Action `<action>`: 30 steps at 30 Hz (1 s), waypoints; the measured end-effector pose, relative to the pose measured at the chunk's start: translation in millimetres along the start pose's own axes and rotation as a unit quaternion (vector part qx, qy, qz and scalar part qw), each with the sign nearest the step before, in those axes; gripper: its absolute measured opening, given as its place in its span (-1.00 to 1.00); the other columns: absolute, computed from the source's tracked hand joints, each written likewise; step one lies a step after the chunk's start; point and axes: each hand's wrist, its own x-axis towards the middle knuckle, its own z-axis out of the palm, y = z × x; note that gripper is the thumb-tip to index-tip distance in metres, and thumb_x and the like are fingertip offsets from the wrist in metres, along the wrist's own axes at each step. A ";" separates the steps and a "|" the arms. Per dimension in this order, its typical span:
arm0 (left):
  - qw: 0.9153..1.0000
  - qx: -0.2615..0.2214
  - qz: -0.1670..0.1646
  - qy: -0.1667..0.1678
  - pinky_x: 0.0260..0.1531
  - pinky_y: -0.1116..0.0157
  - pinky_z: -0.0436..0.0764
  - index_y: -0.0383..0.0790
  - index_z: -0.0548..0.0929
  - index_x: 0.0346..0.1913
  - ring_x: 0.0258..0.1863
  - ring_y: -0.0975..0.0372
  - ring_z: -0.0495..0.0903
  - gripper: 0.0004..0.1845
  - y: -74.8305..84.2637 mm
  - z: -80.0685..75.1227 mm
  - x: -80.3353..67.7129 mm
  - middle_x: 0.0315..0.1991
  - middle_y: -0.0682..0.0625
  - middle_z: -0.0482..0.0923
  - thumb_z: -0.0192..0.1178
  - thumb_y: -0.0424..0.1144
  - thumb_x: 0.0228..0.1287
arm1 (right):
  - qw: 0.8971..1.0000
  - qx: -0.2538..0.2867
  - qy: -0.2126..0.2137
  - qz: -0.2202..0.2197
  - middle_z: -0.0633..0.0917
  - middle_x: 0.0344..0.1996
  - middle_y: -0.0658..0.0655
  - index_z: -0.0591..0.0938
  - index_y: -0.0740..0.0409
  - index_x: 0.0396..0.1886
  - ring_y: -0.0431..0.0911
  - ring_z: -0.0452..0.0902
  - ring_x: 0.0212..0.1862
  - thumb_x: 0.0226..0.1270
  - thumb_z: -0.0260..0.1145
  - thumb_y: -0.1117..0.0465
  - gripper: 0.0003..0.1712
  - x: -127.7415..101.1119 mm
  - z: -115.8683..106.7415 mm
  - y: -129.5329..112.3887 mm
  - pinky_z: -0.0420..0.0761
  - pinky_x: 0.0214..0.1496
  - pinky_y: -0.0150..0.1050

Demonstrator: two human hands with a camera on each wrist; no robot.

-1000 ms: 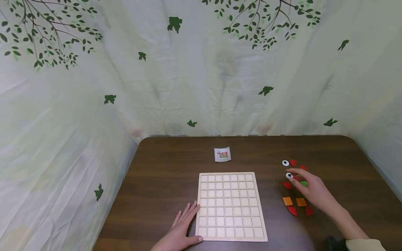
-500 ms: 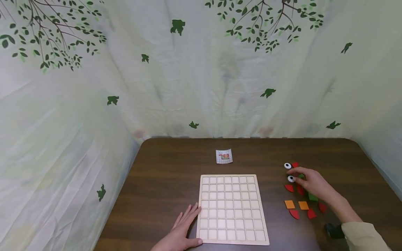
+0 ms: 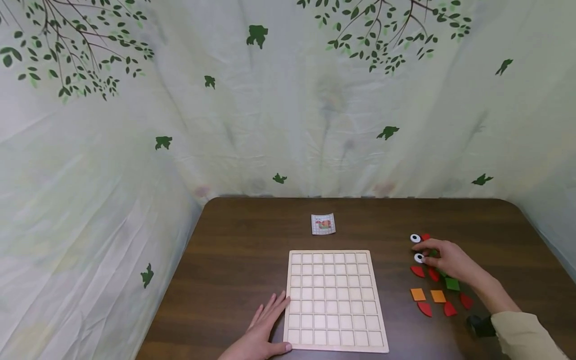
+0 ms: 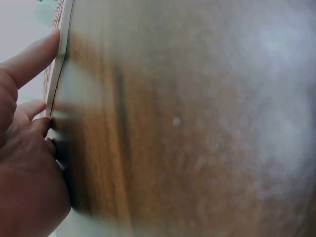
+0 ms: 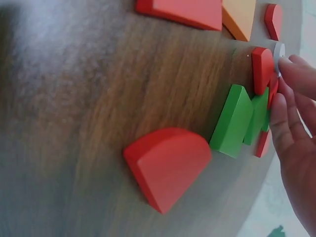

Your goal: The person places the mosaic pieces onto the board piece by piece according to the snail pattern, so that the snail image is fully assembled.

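Note:
A pale wooden grid board (image 3: 335, 301) lies on the table. My left hand (image 3: 263, 330) rests against its left edge, fingers straight and spread, the thumb at the near corner; the left wrist view shows the fingers (image 4: 42, 54) touching the rim. At the right, my right hand (image 3: 452, 262) reaches low among wooden pieces, thumb and index finger curved beside a white eye disc (image 3: 419, 258). In the right wrist view, the thumb is at the grey-white disc (image 5: 279, 52); whether it is pinched cannot be told. Green pieces (image 5: 232, 121) and red pieces (image 5: 262, 69) lie close by.
A small picture card (image 3: 323, 224) lies beyond the board. Another eye disc (image 3: 415, 238) sits farther back. Orange squares (image 3: 418, 294) and red quarter-round pieces (image 3: 424, 309) lie nearer. A printed curtain (image 3: 288, 100) hangs behind the table (image 3: 234, 250).
My right hand has shifted slightly back and drawn its fingers in among the pieces, uncovering a green square and a red piece. The left hand stays at the board.

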 end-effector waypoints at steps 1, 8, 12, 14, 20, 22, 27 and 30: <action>1.000 0.002 0.000 0.001 0.31 -0.28 -0.27 0.00 0.12 0.55 0.53 -0.08 -0.21 0.00 0.2 0.0 0.0 0.58 -0.06 -0.10 0.42 0.03 0.11 | 1.000 0.000 -0.001 -0.001 0.61 -0.28 0.03 0.69 0.16 0.03 -0.06 0.42 -0.30 0.22 0.38 0.41 -0.64 0.5 -0.2 0.1 0.40 -0.50 -0.31; 1.000 0.003 -0.006 0.000 0.31 -0.28 -0.27 0.02 0.12 0.55 0.53 -0.08 -0.21 -0.02 0.1 -0.6 0.2 0.58 -0.07 -0.10 0.41 0.05 0.11 | 1.000 0.004 -0.010 -0.013 0.64 -0.23 0.03 0.69 0.15 0.03 -0.09 0.45 -0.29 0.23 0.37 0.42 -0.64 2.5 -1.0 1.1 0.43 -0.45 -0.31; 1.000 0.002 -0.002 0.000 0.33 -0.22 -0.29 -0.01 0.11 0.55 0.53 -0.08 -0.23 -0.01 -0.9 -0.6 -1.6 0.58 -0.09 -0.11 0.41 0.03 0.12 | 0.999 -0.003 -0.012 -0.031 0.65 -0.21 0.00 0.71 0.13 0.00 -0.14 0.47 -0.26 0.20 0.40 0.41 -0.65 2.6 -0.6 0.5 0.49 -0.38 -0.31; 1.000 -0.001 0.001 0.000 0.33 -0.22 -0.29 -0.03 0.11 0.55 0.53 -0.09 -0.23 -0.01 -0.1 -0.7 -2.6 0.57 -0.11 -0.11 0.41 0.01 0.12 | 0.999 -0.012 -0.014 -0.040 0.64 -0.20 -0.02 0.71 0.13 -0.01 -0.18 0.46 -0.27 0.20 0.41 0.39 -0.67 3.1 -0.5 -0.5 0.50 -0.36 -0.31; 1.000 0.002 -0.005 0.005 0.32 -0.26 -0.27 0.01 0.12 0.55 0.53 -0.07 -0.21 -0.01 2.5 -0.1 -3.1 0.57 -0.06 -0.09 0.42 0.01 0.11 | 0.998 -0.034 -0.024 -0.036 0.63 -0.16 0.04 0.74 0.09 -0.01 -0.12 0.43 -0.25 0.21 0.43 0.30 -0.68 7.2 1.4 -2.7 0.46 -0.33 -0.25; 1.000 0.005 -0.007 0.005 0.32 -0.26 -0.26 0.01 0.12 0.55 0.53 -0.05 -0.21 -0.01 1.9 0.2 -2.8 0.58 -0.04 -0.10 0.41 0.02 0.11 | 0.999 -0.036 -0.022 -0.030 0.64 -0.15 0.06 0.74 0.08 -0.02 -0.09 0.43 -0.24 0.21 0.44 0.29 -0.69 7.9 3.1 -2.9 0.46 -0.32 -0.22; 1.000 0.007 -0.006 0.007 0.32 -0.27 -0.25 0.02 0.12 0.55 0.53 -0.06 -0.20 -0.01 0.9 0.6 -2.0 0.58 -0.02 -0.09 0.42 0.03 0.11 | 0.999 -0.031 -0.009 -0.017 0.57 -0.32 -0.04 0.72 0.10 -0.08 -0.10 0.38 -0.29 0.18 0.46 0.29 -0.72 6.6 7.0 -3.3 0.43 -0.36 -0.25; 1.000 0.004 -0.002 0.009 0.31 -0.29 -0.25 -0.01 0.13 0.55 0.53 -0.09 -0.18 -0.01 0.7 0.7 -1.6 0.57 -0.05 -0.08 0.42 0.01 0.10 | 1.000 -0.019 -0.008 -0.001 0.53 -0.39 -0.04 0.69 0.08 -0.14 -0.09 0.37 -0.33 0.16 0.48 0.28 -0.74 5.8 7.5 -4.9 0.40 -0.41 -0.26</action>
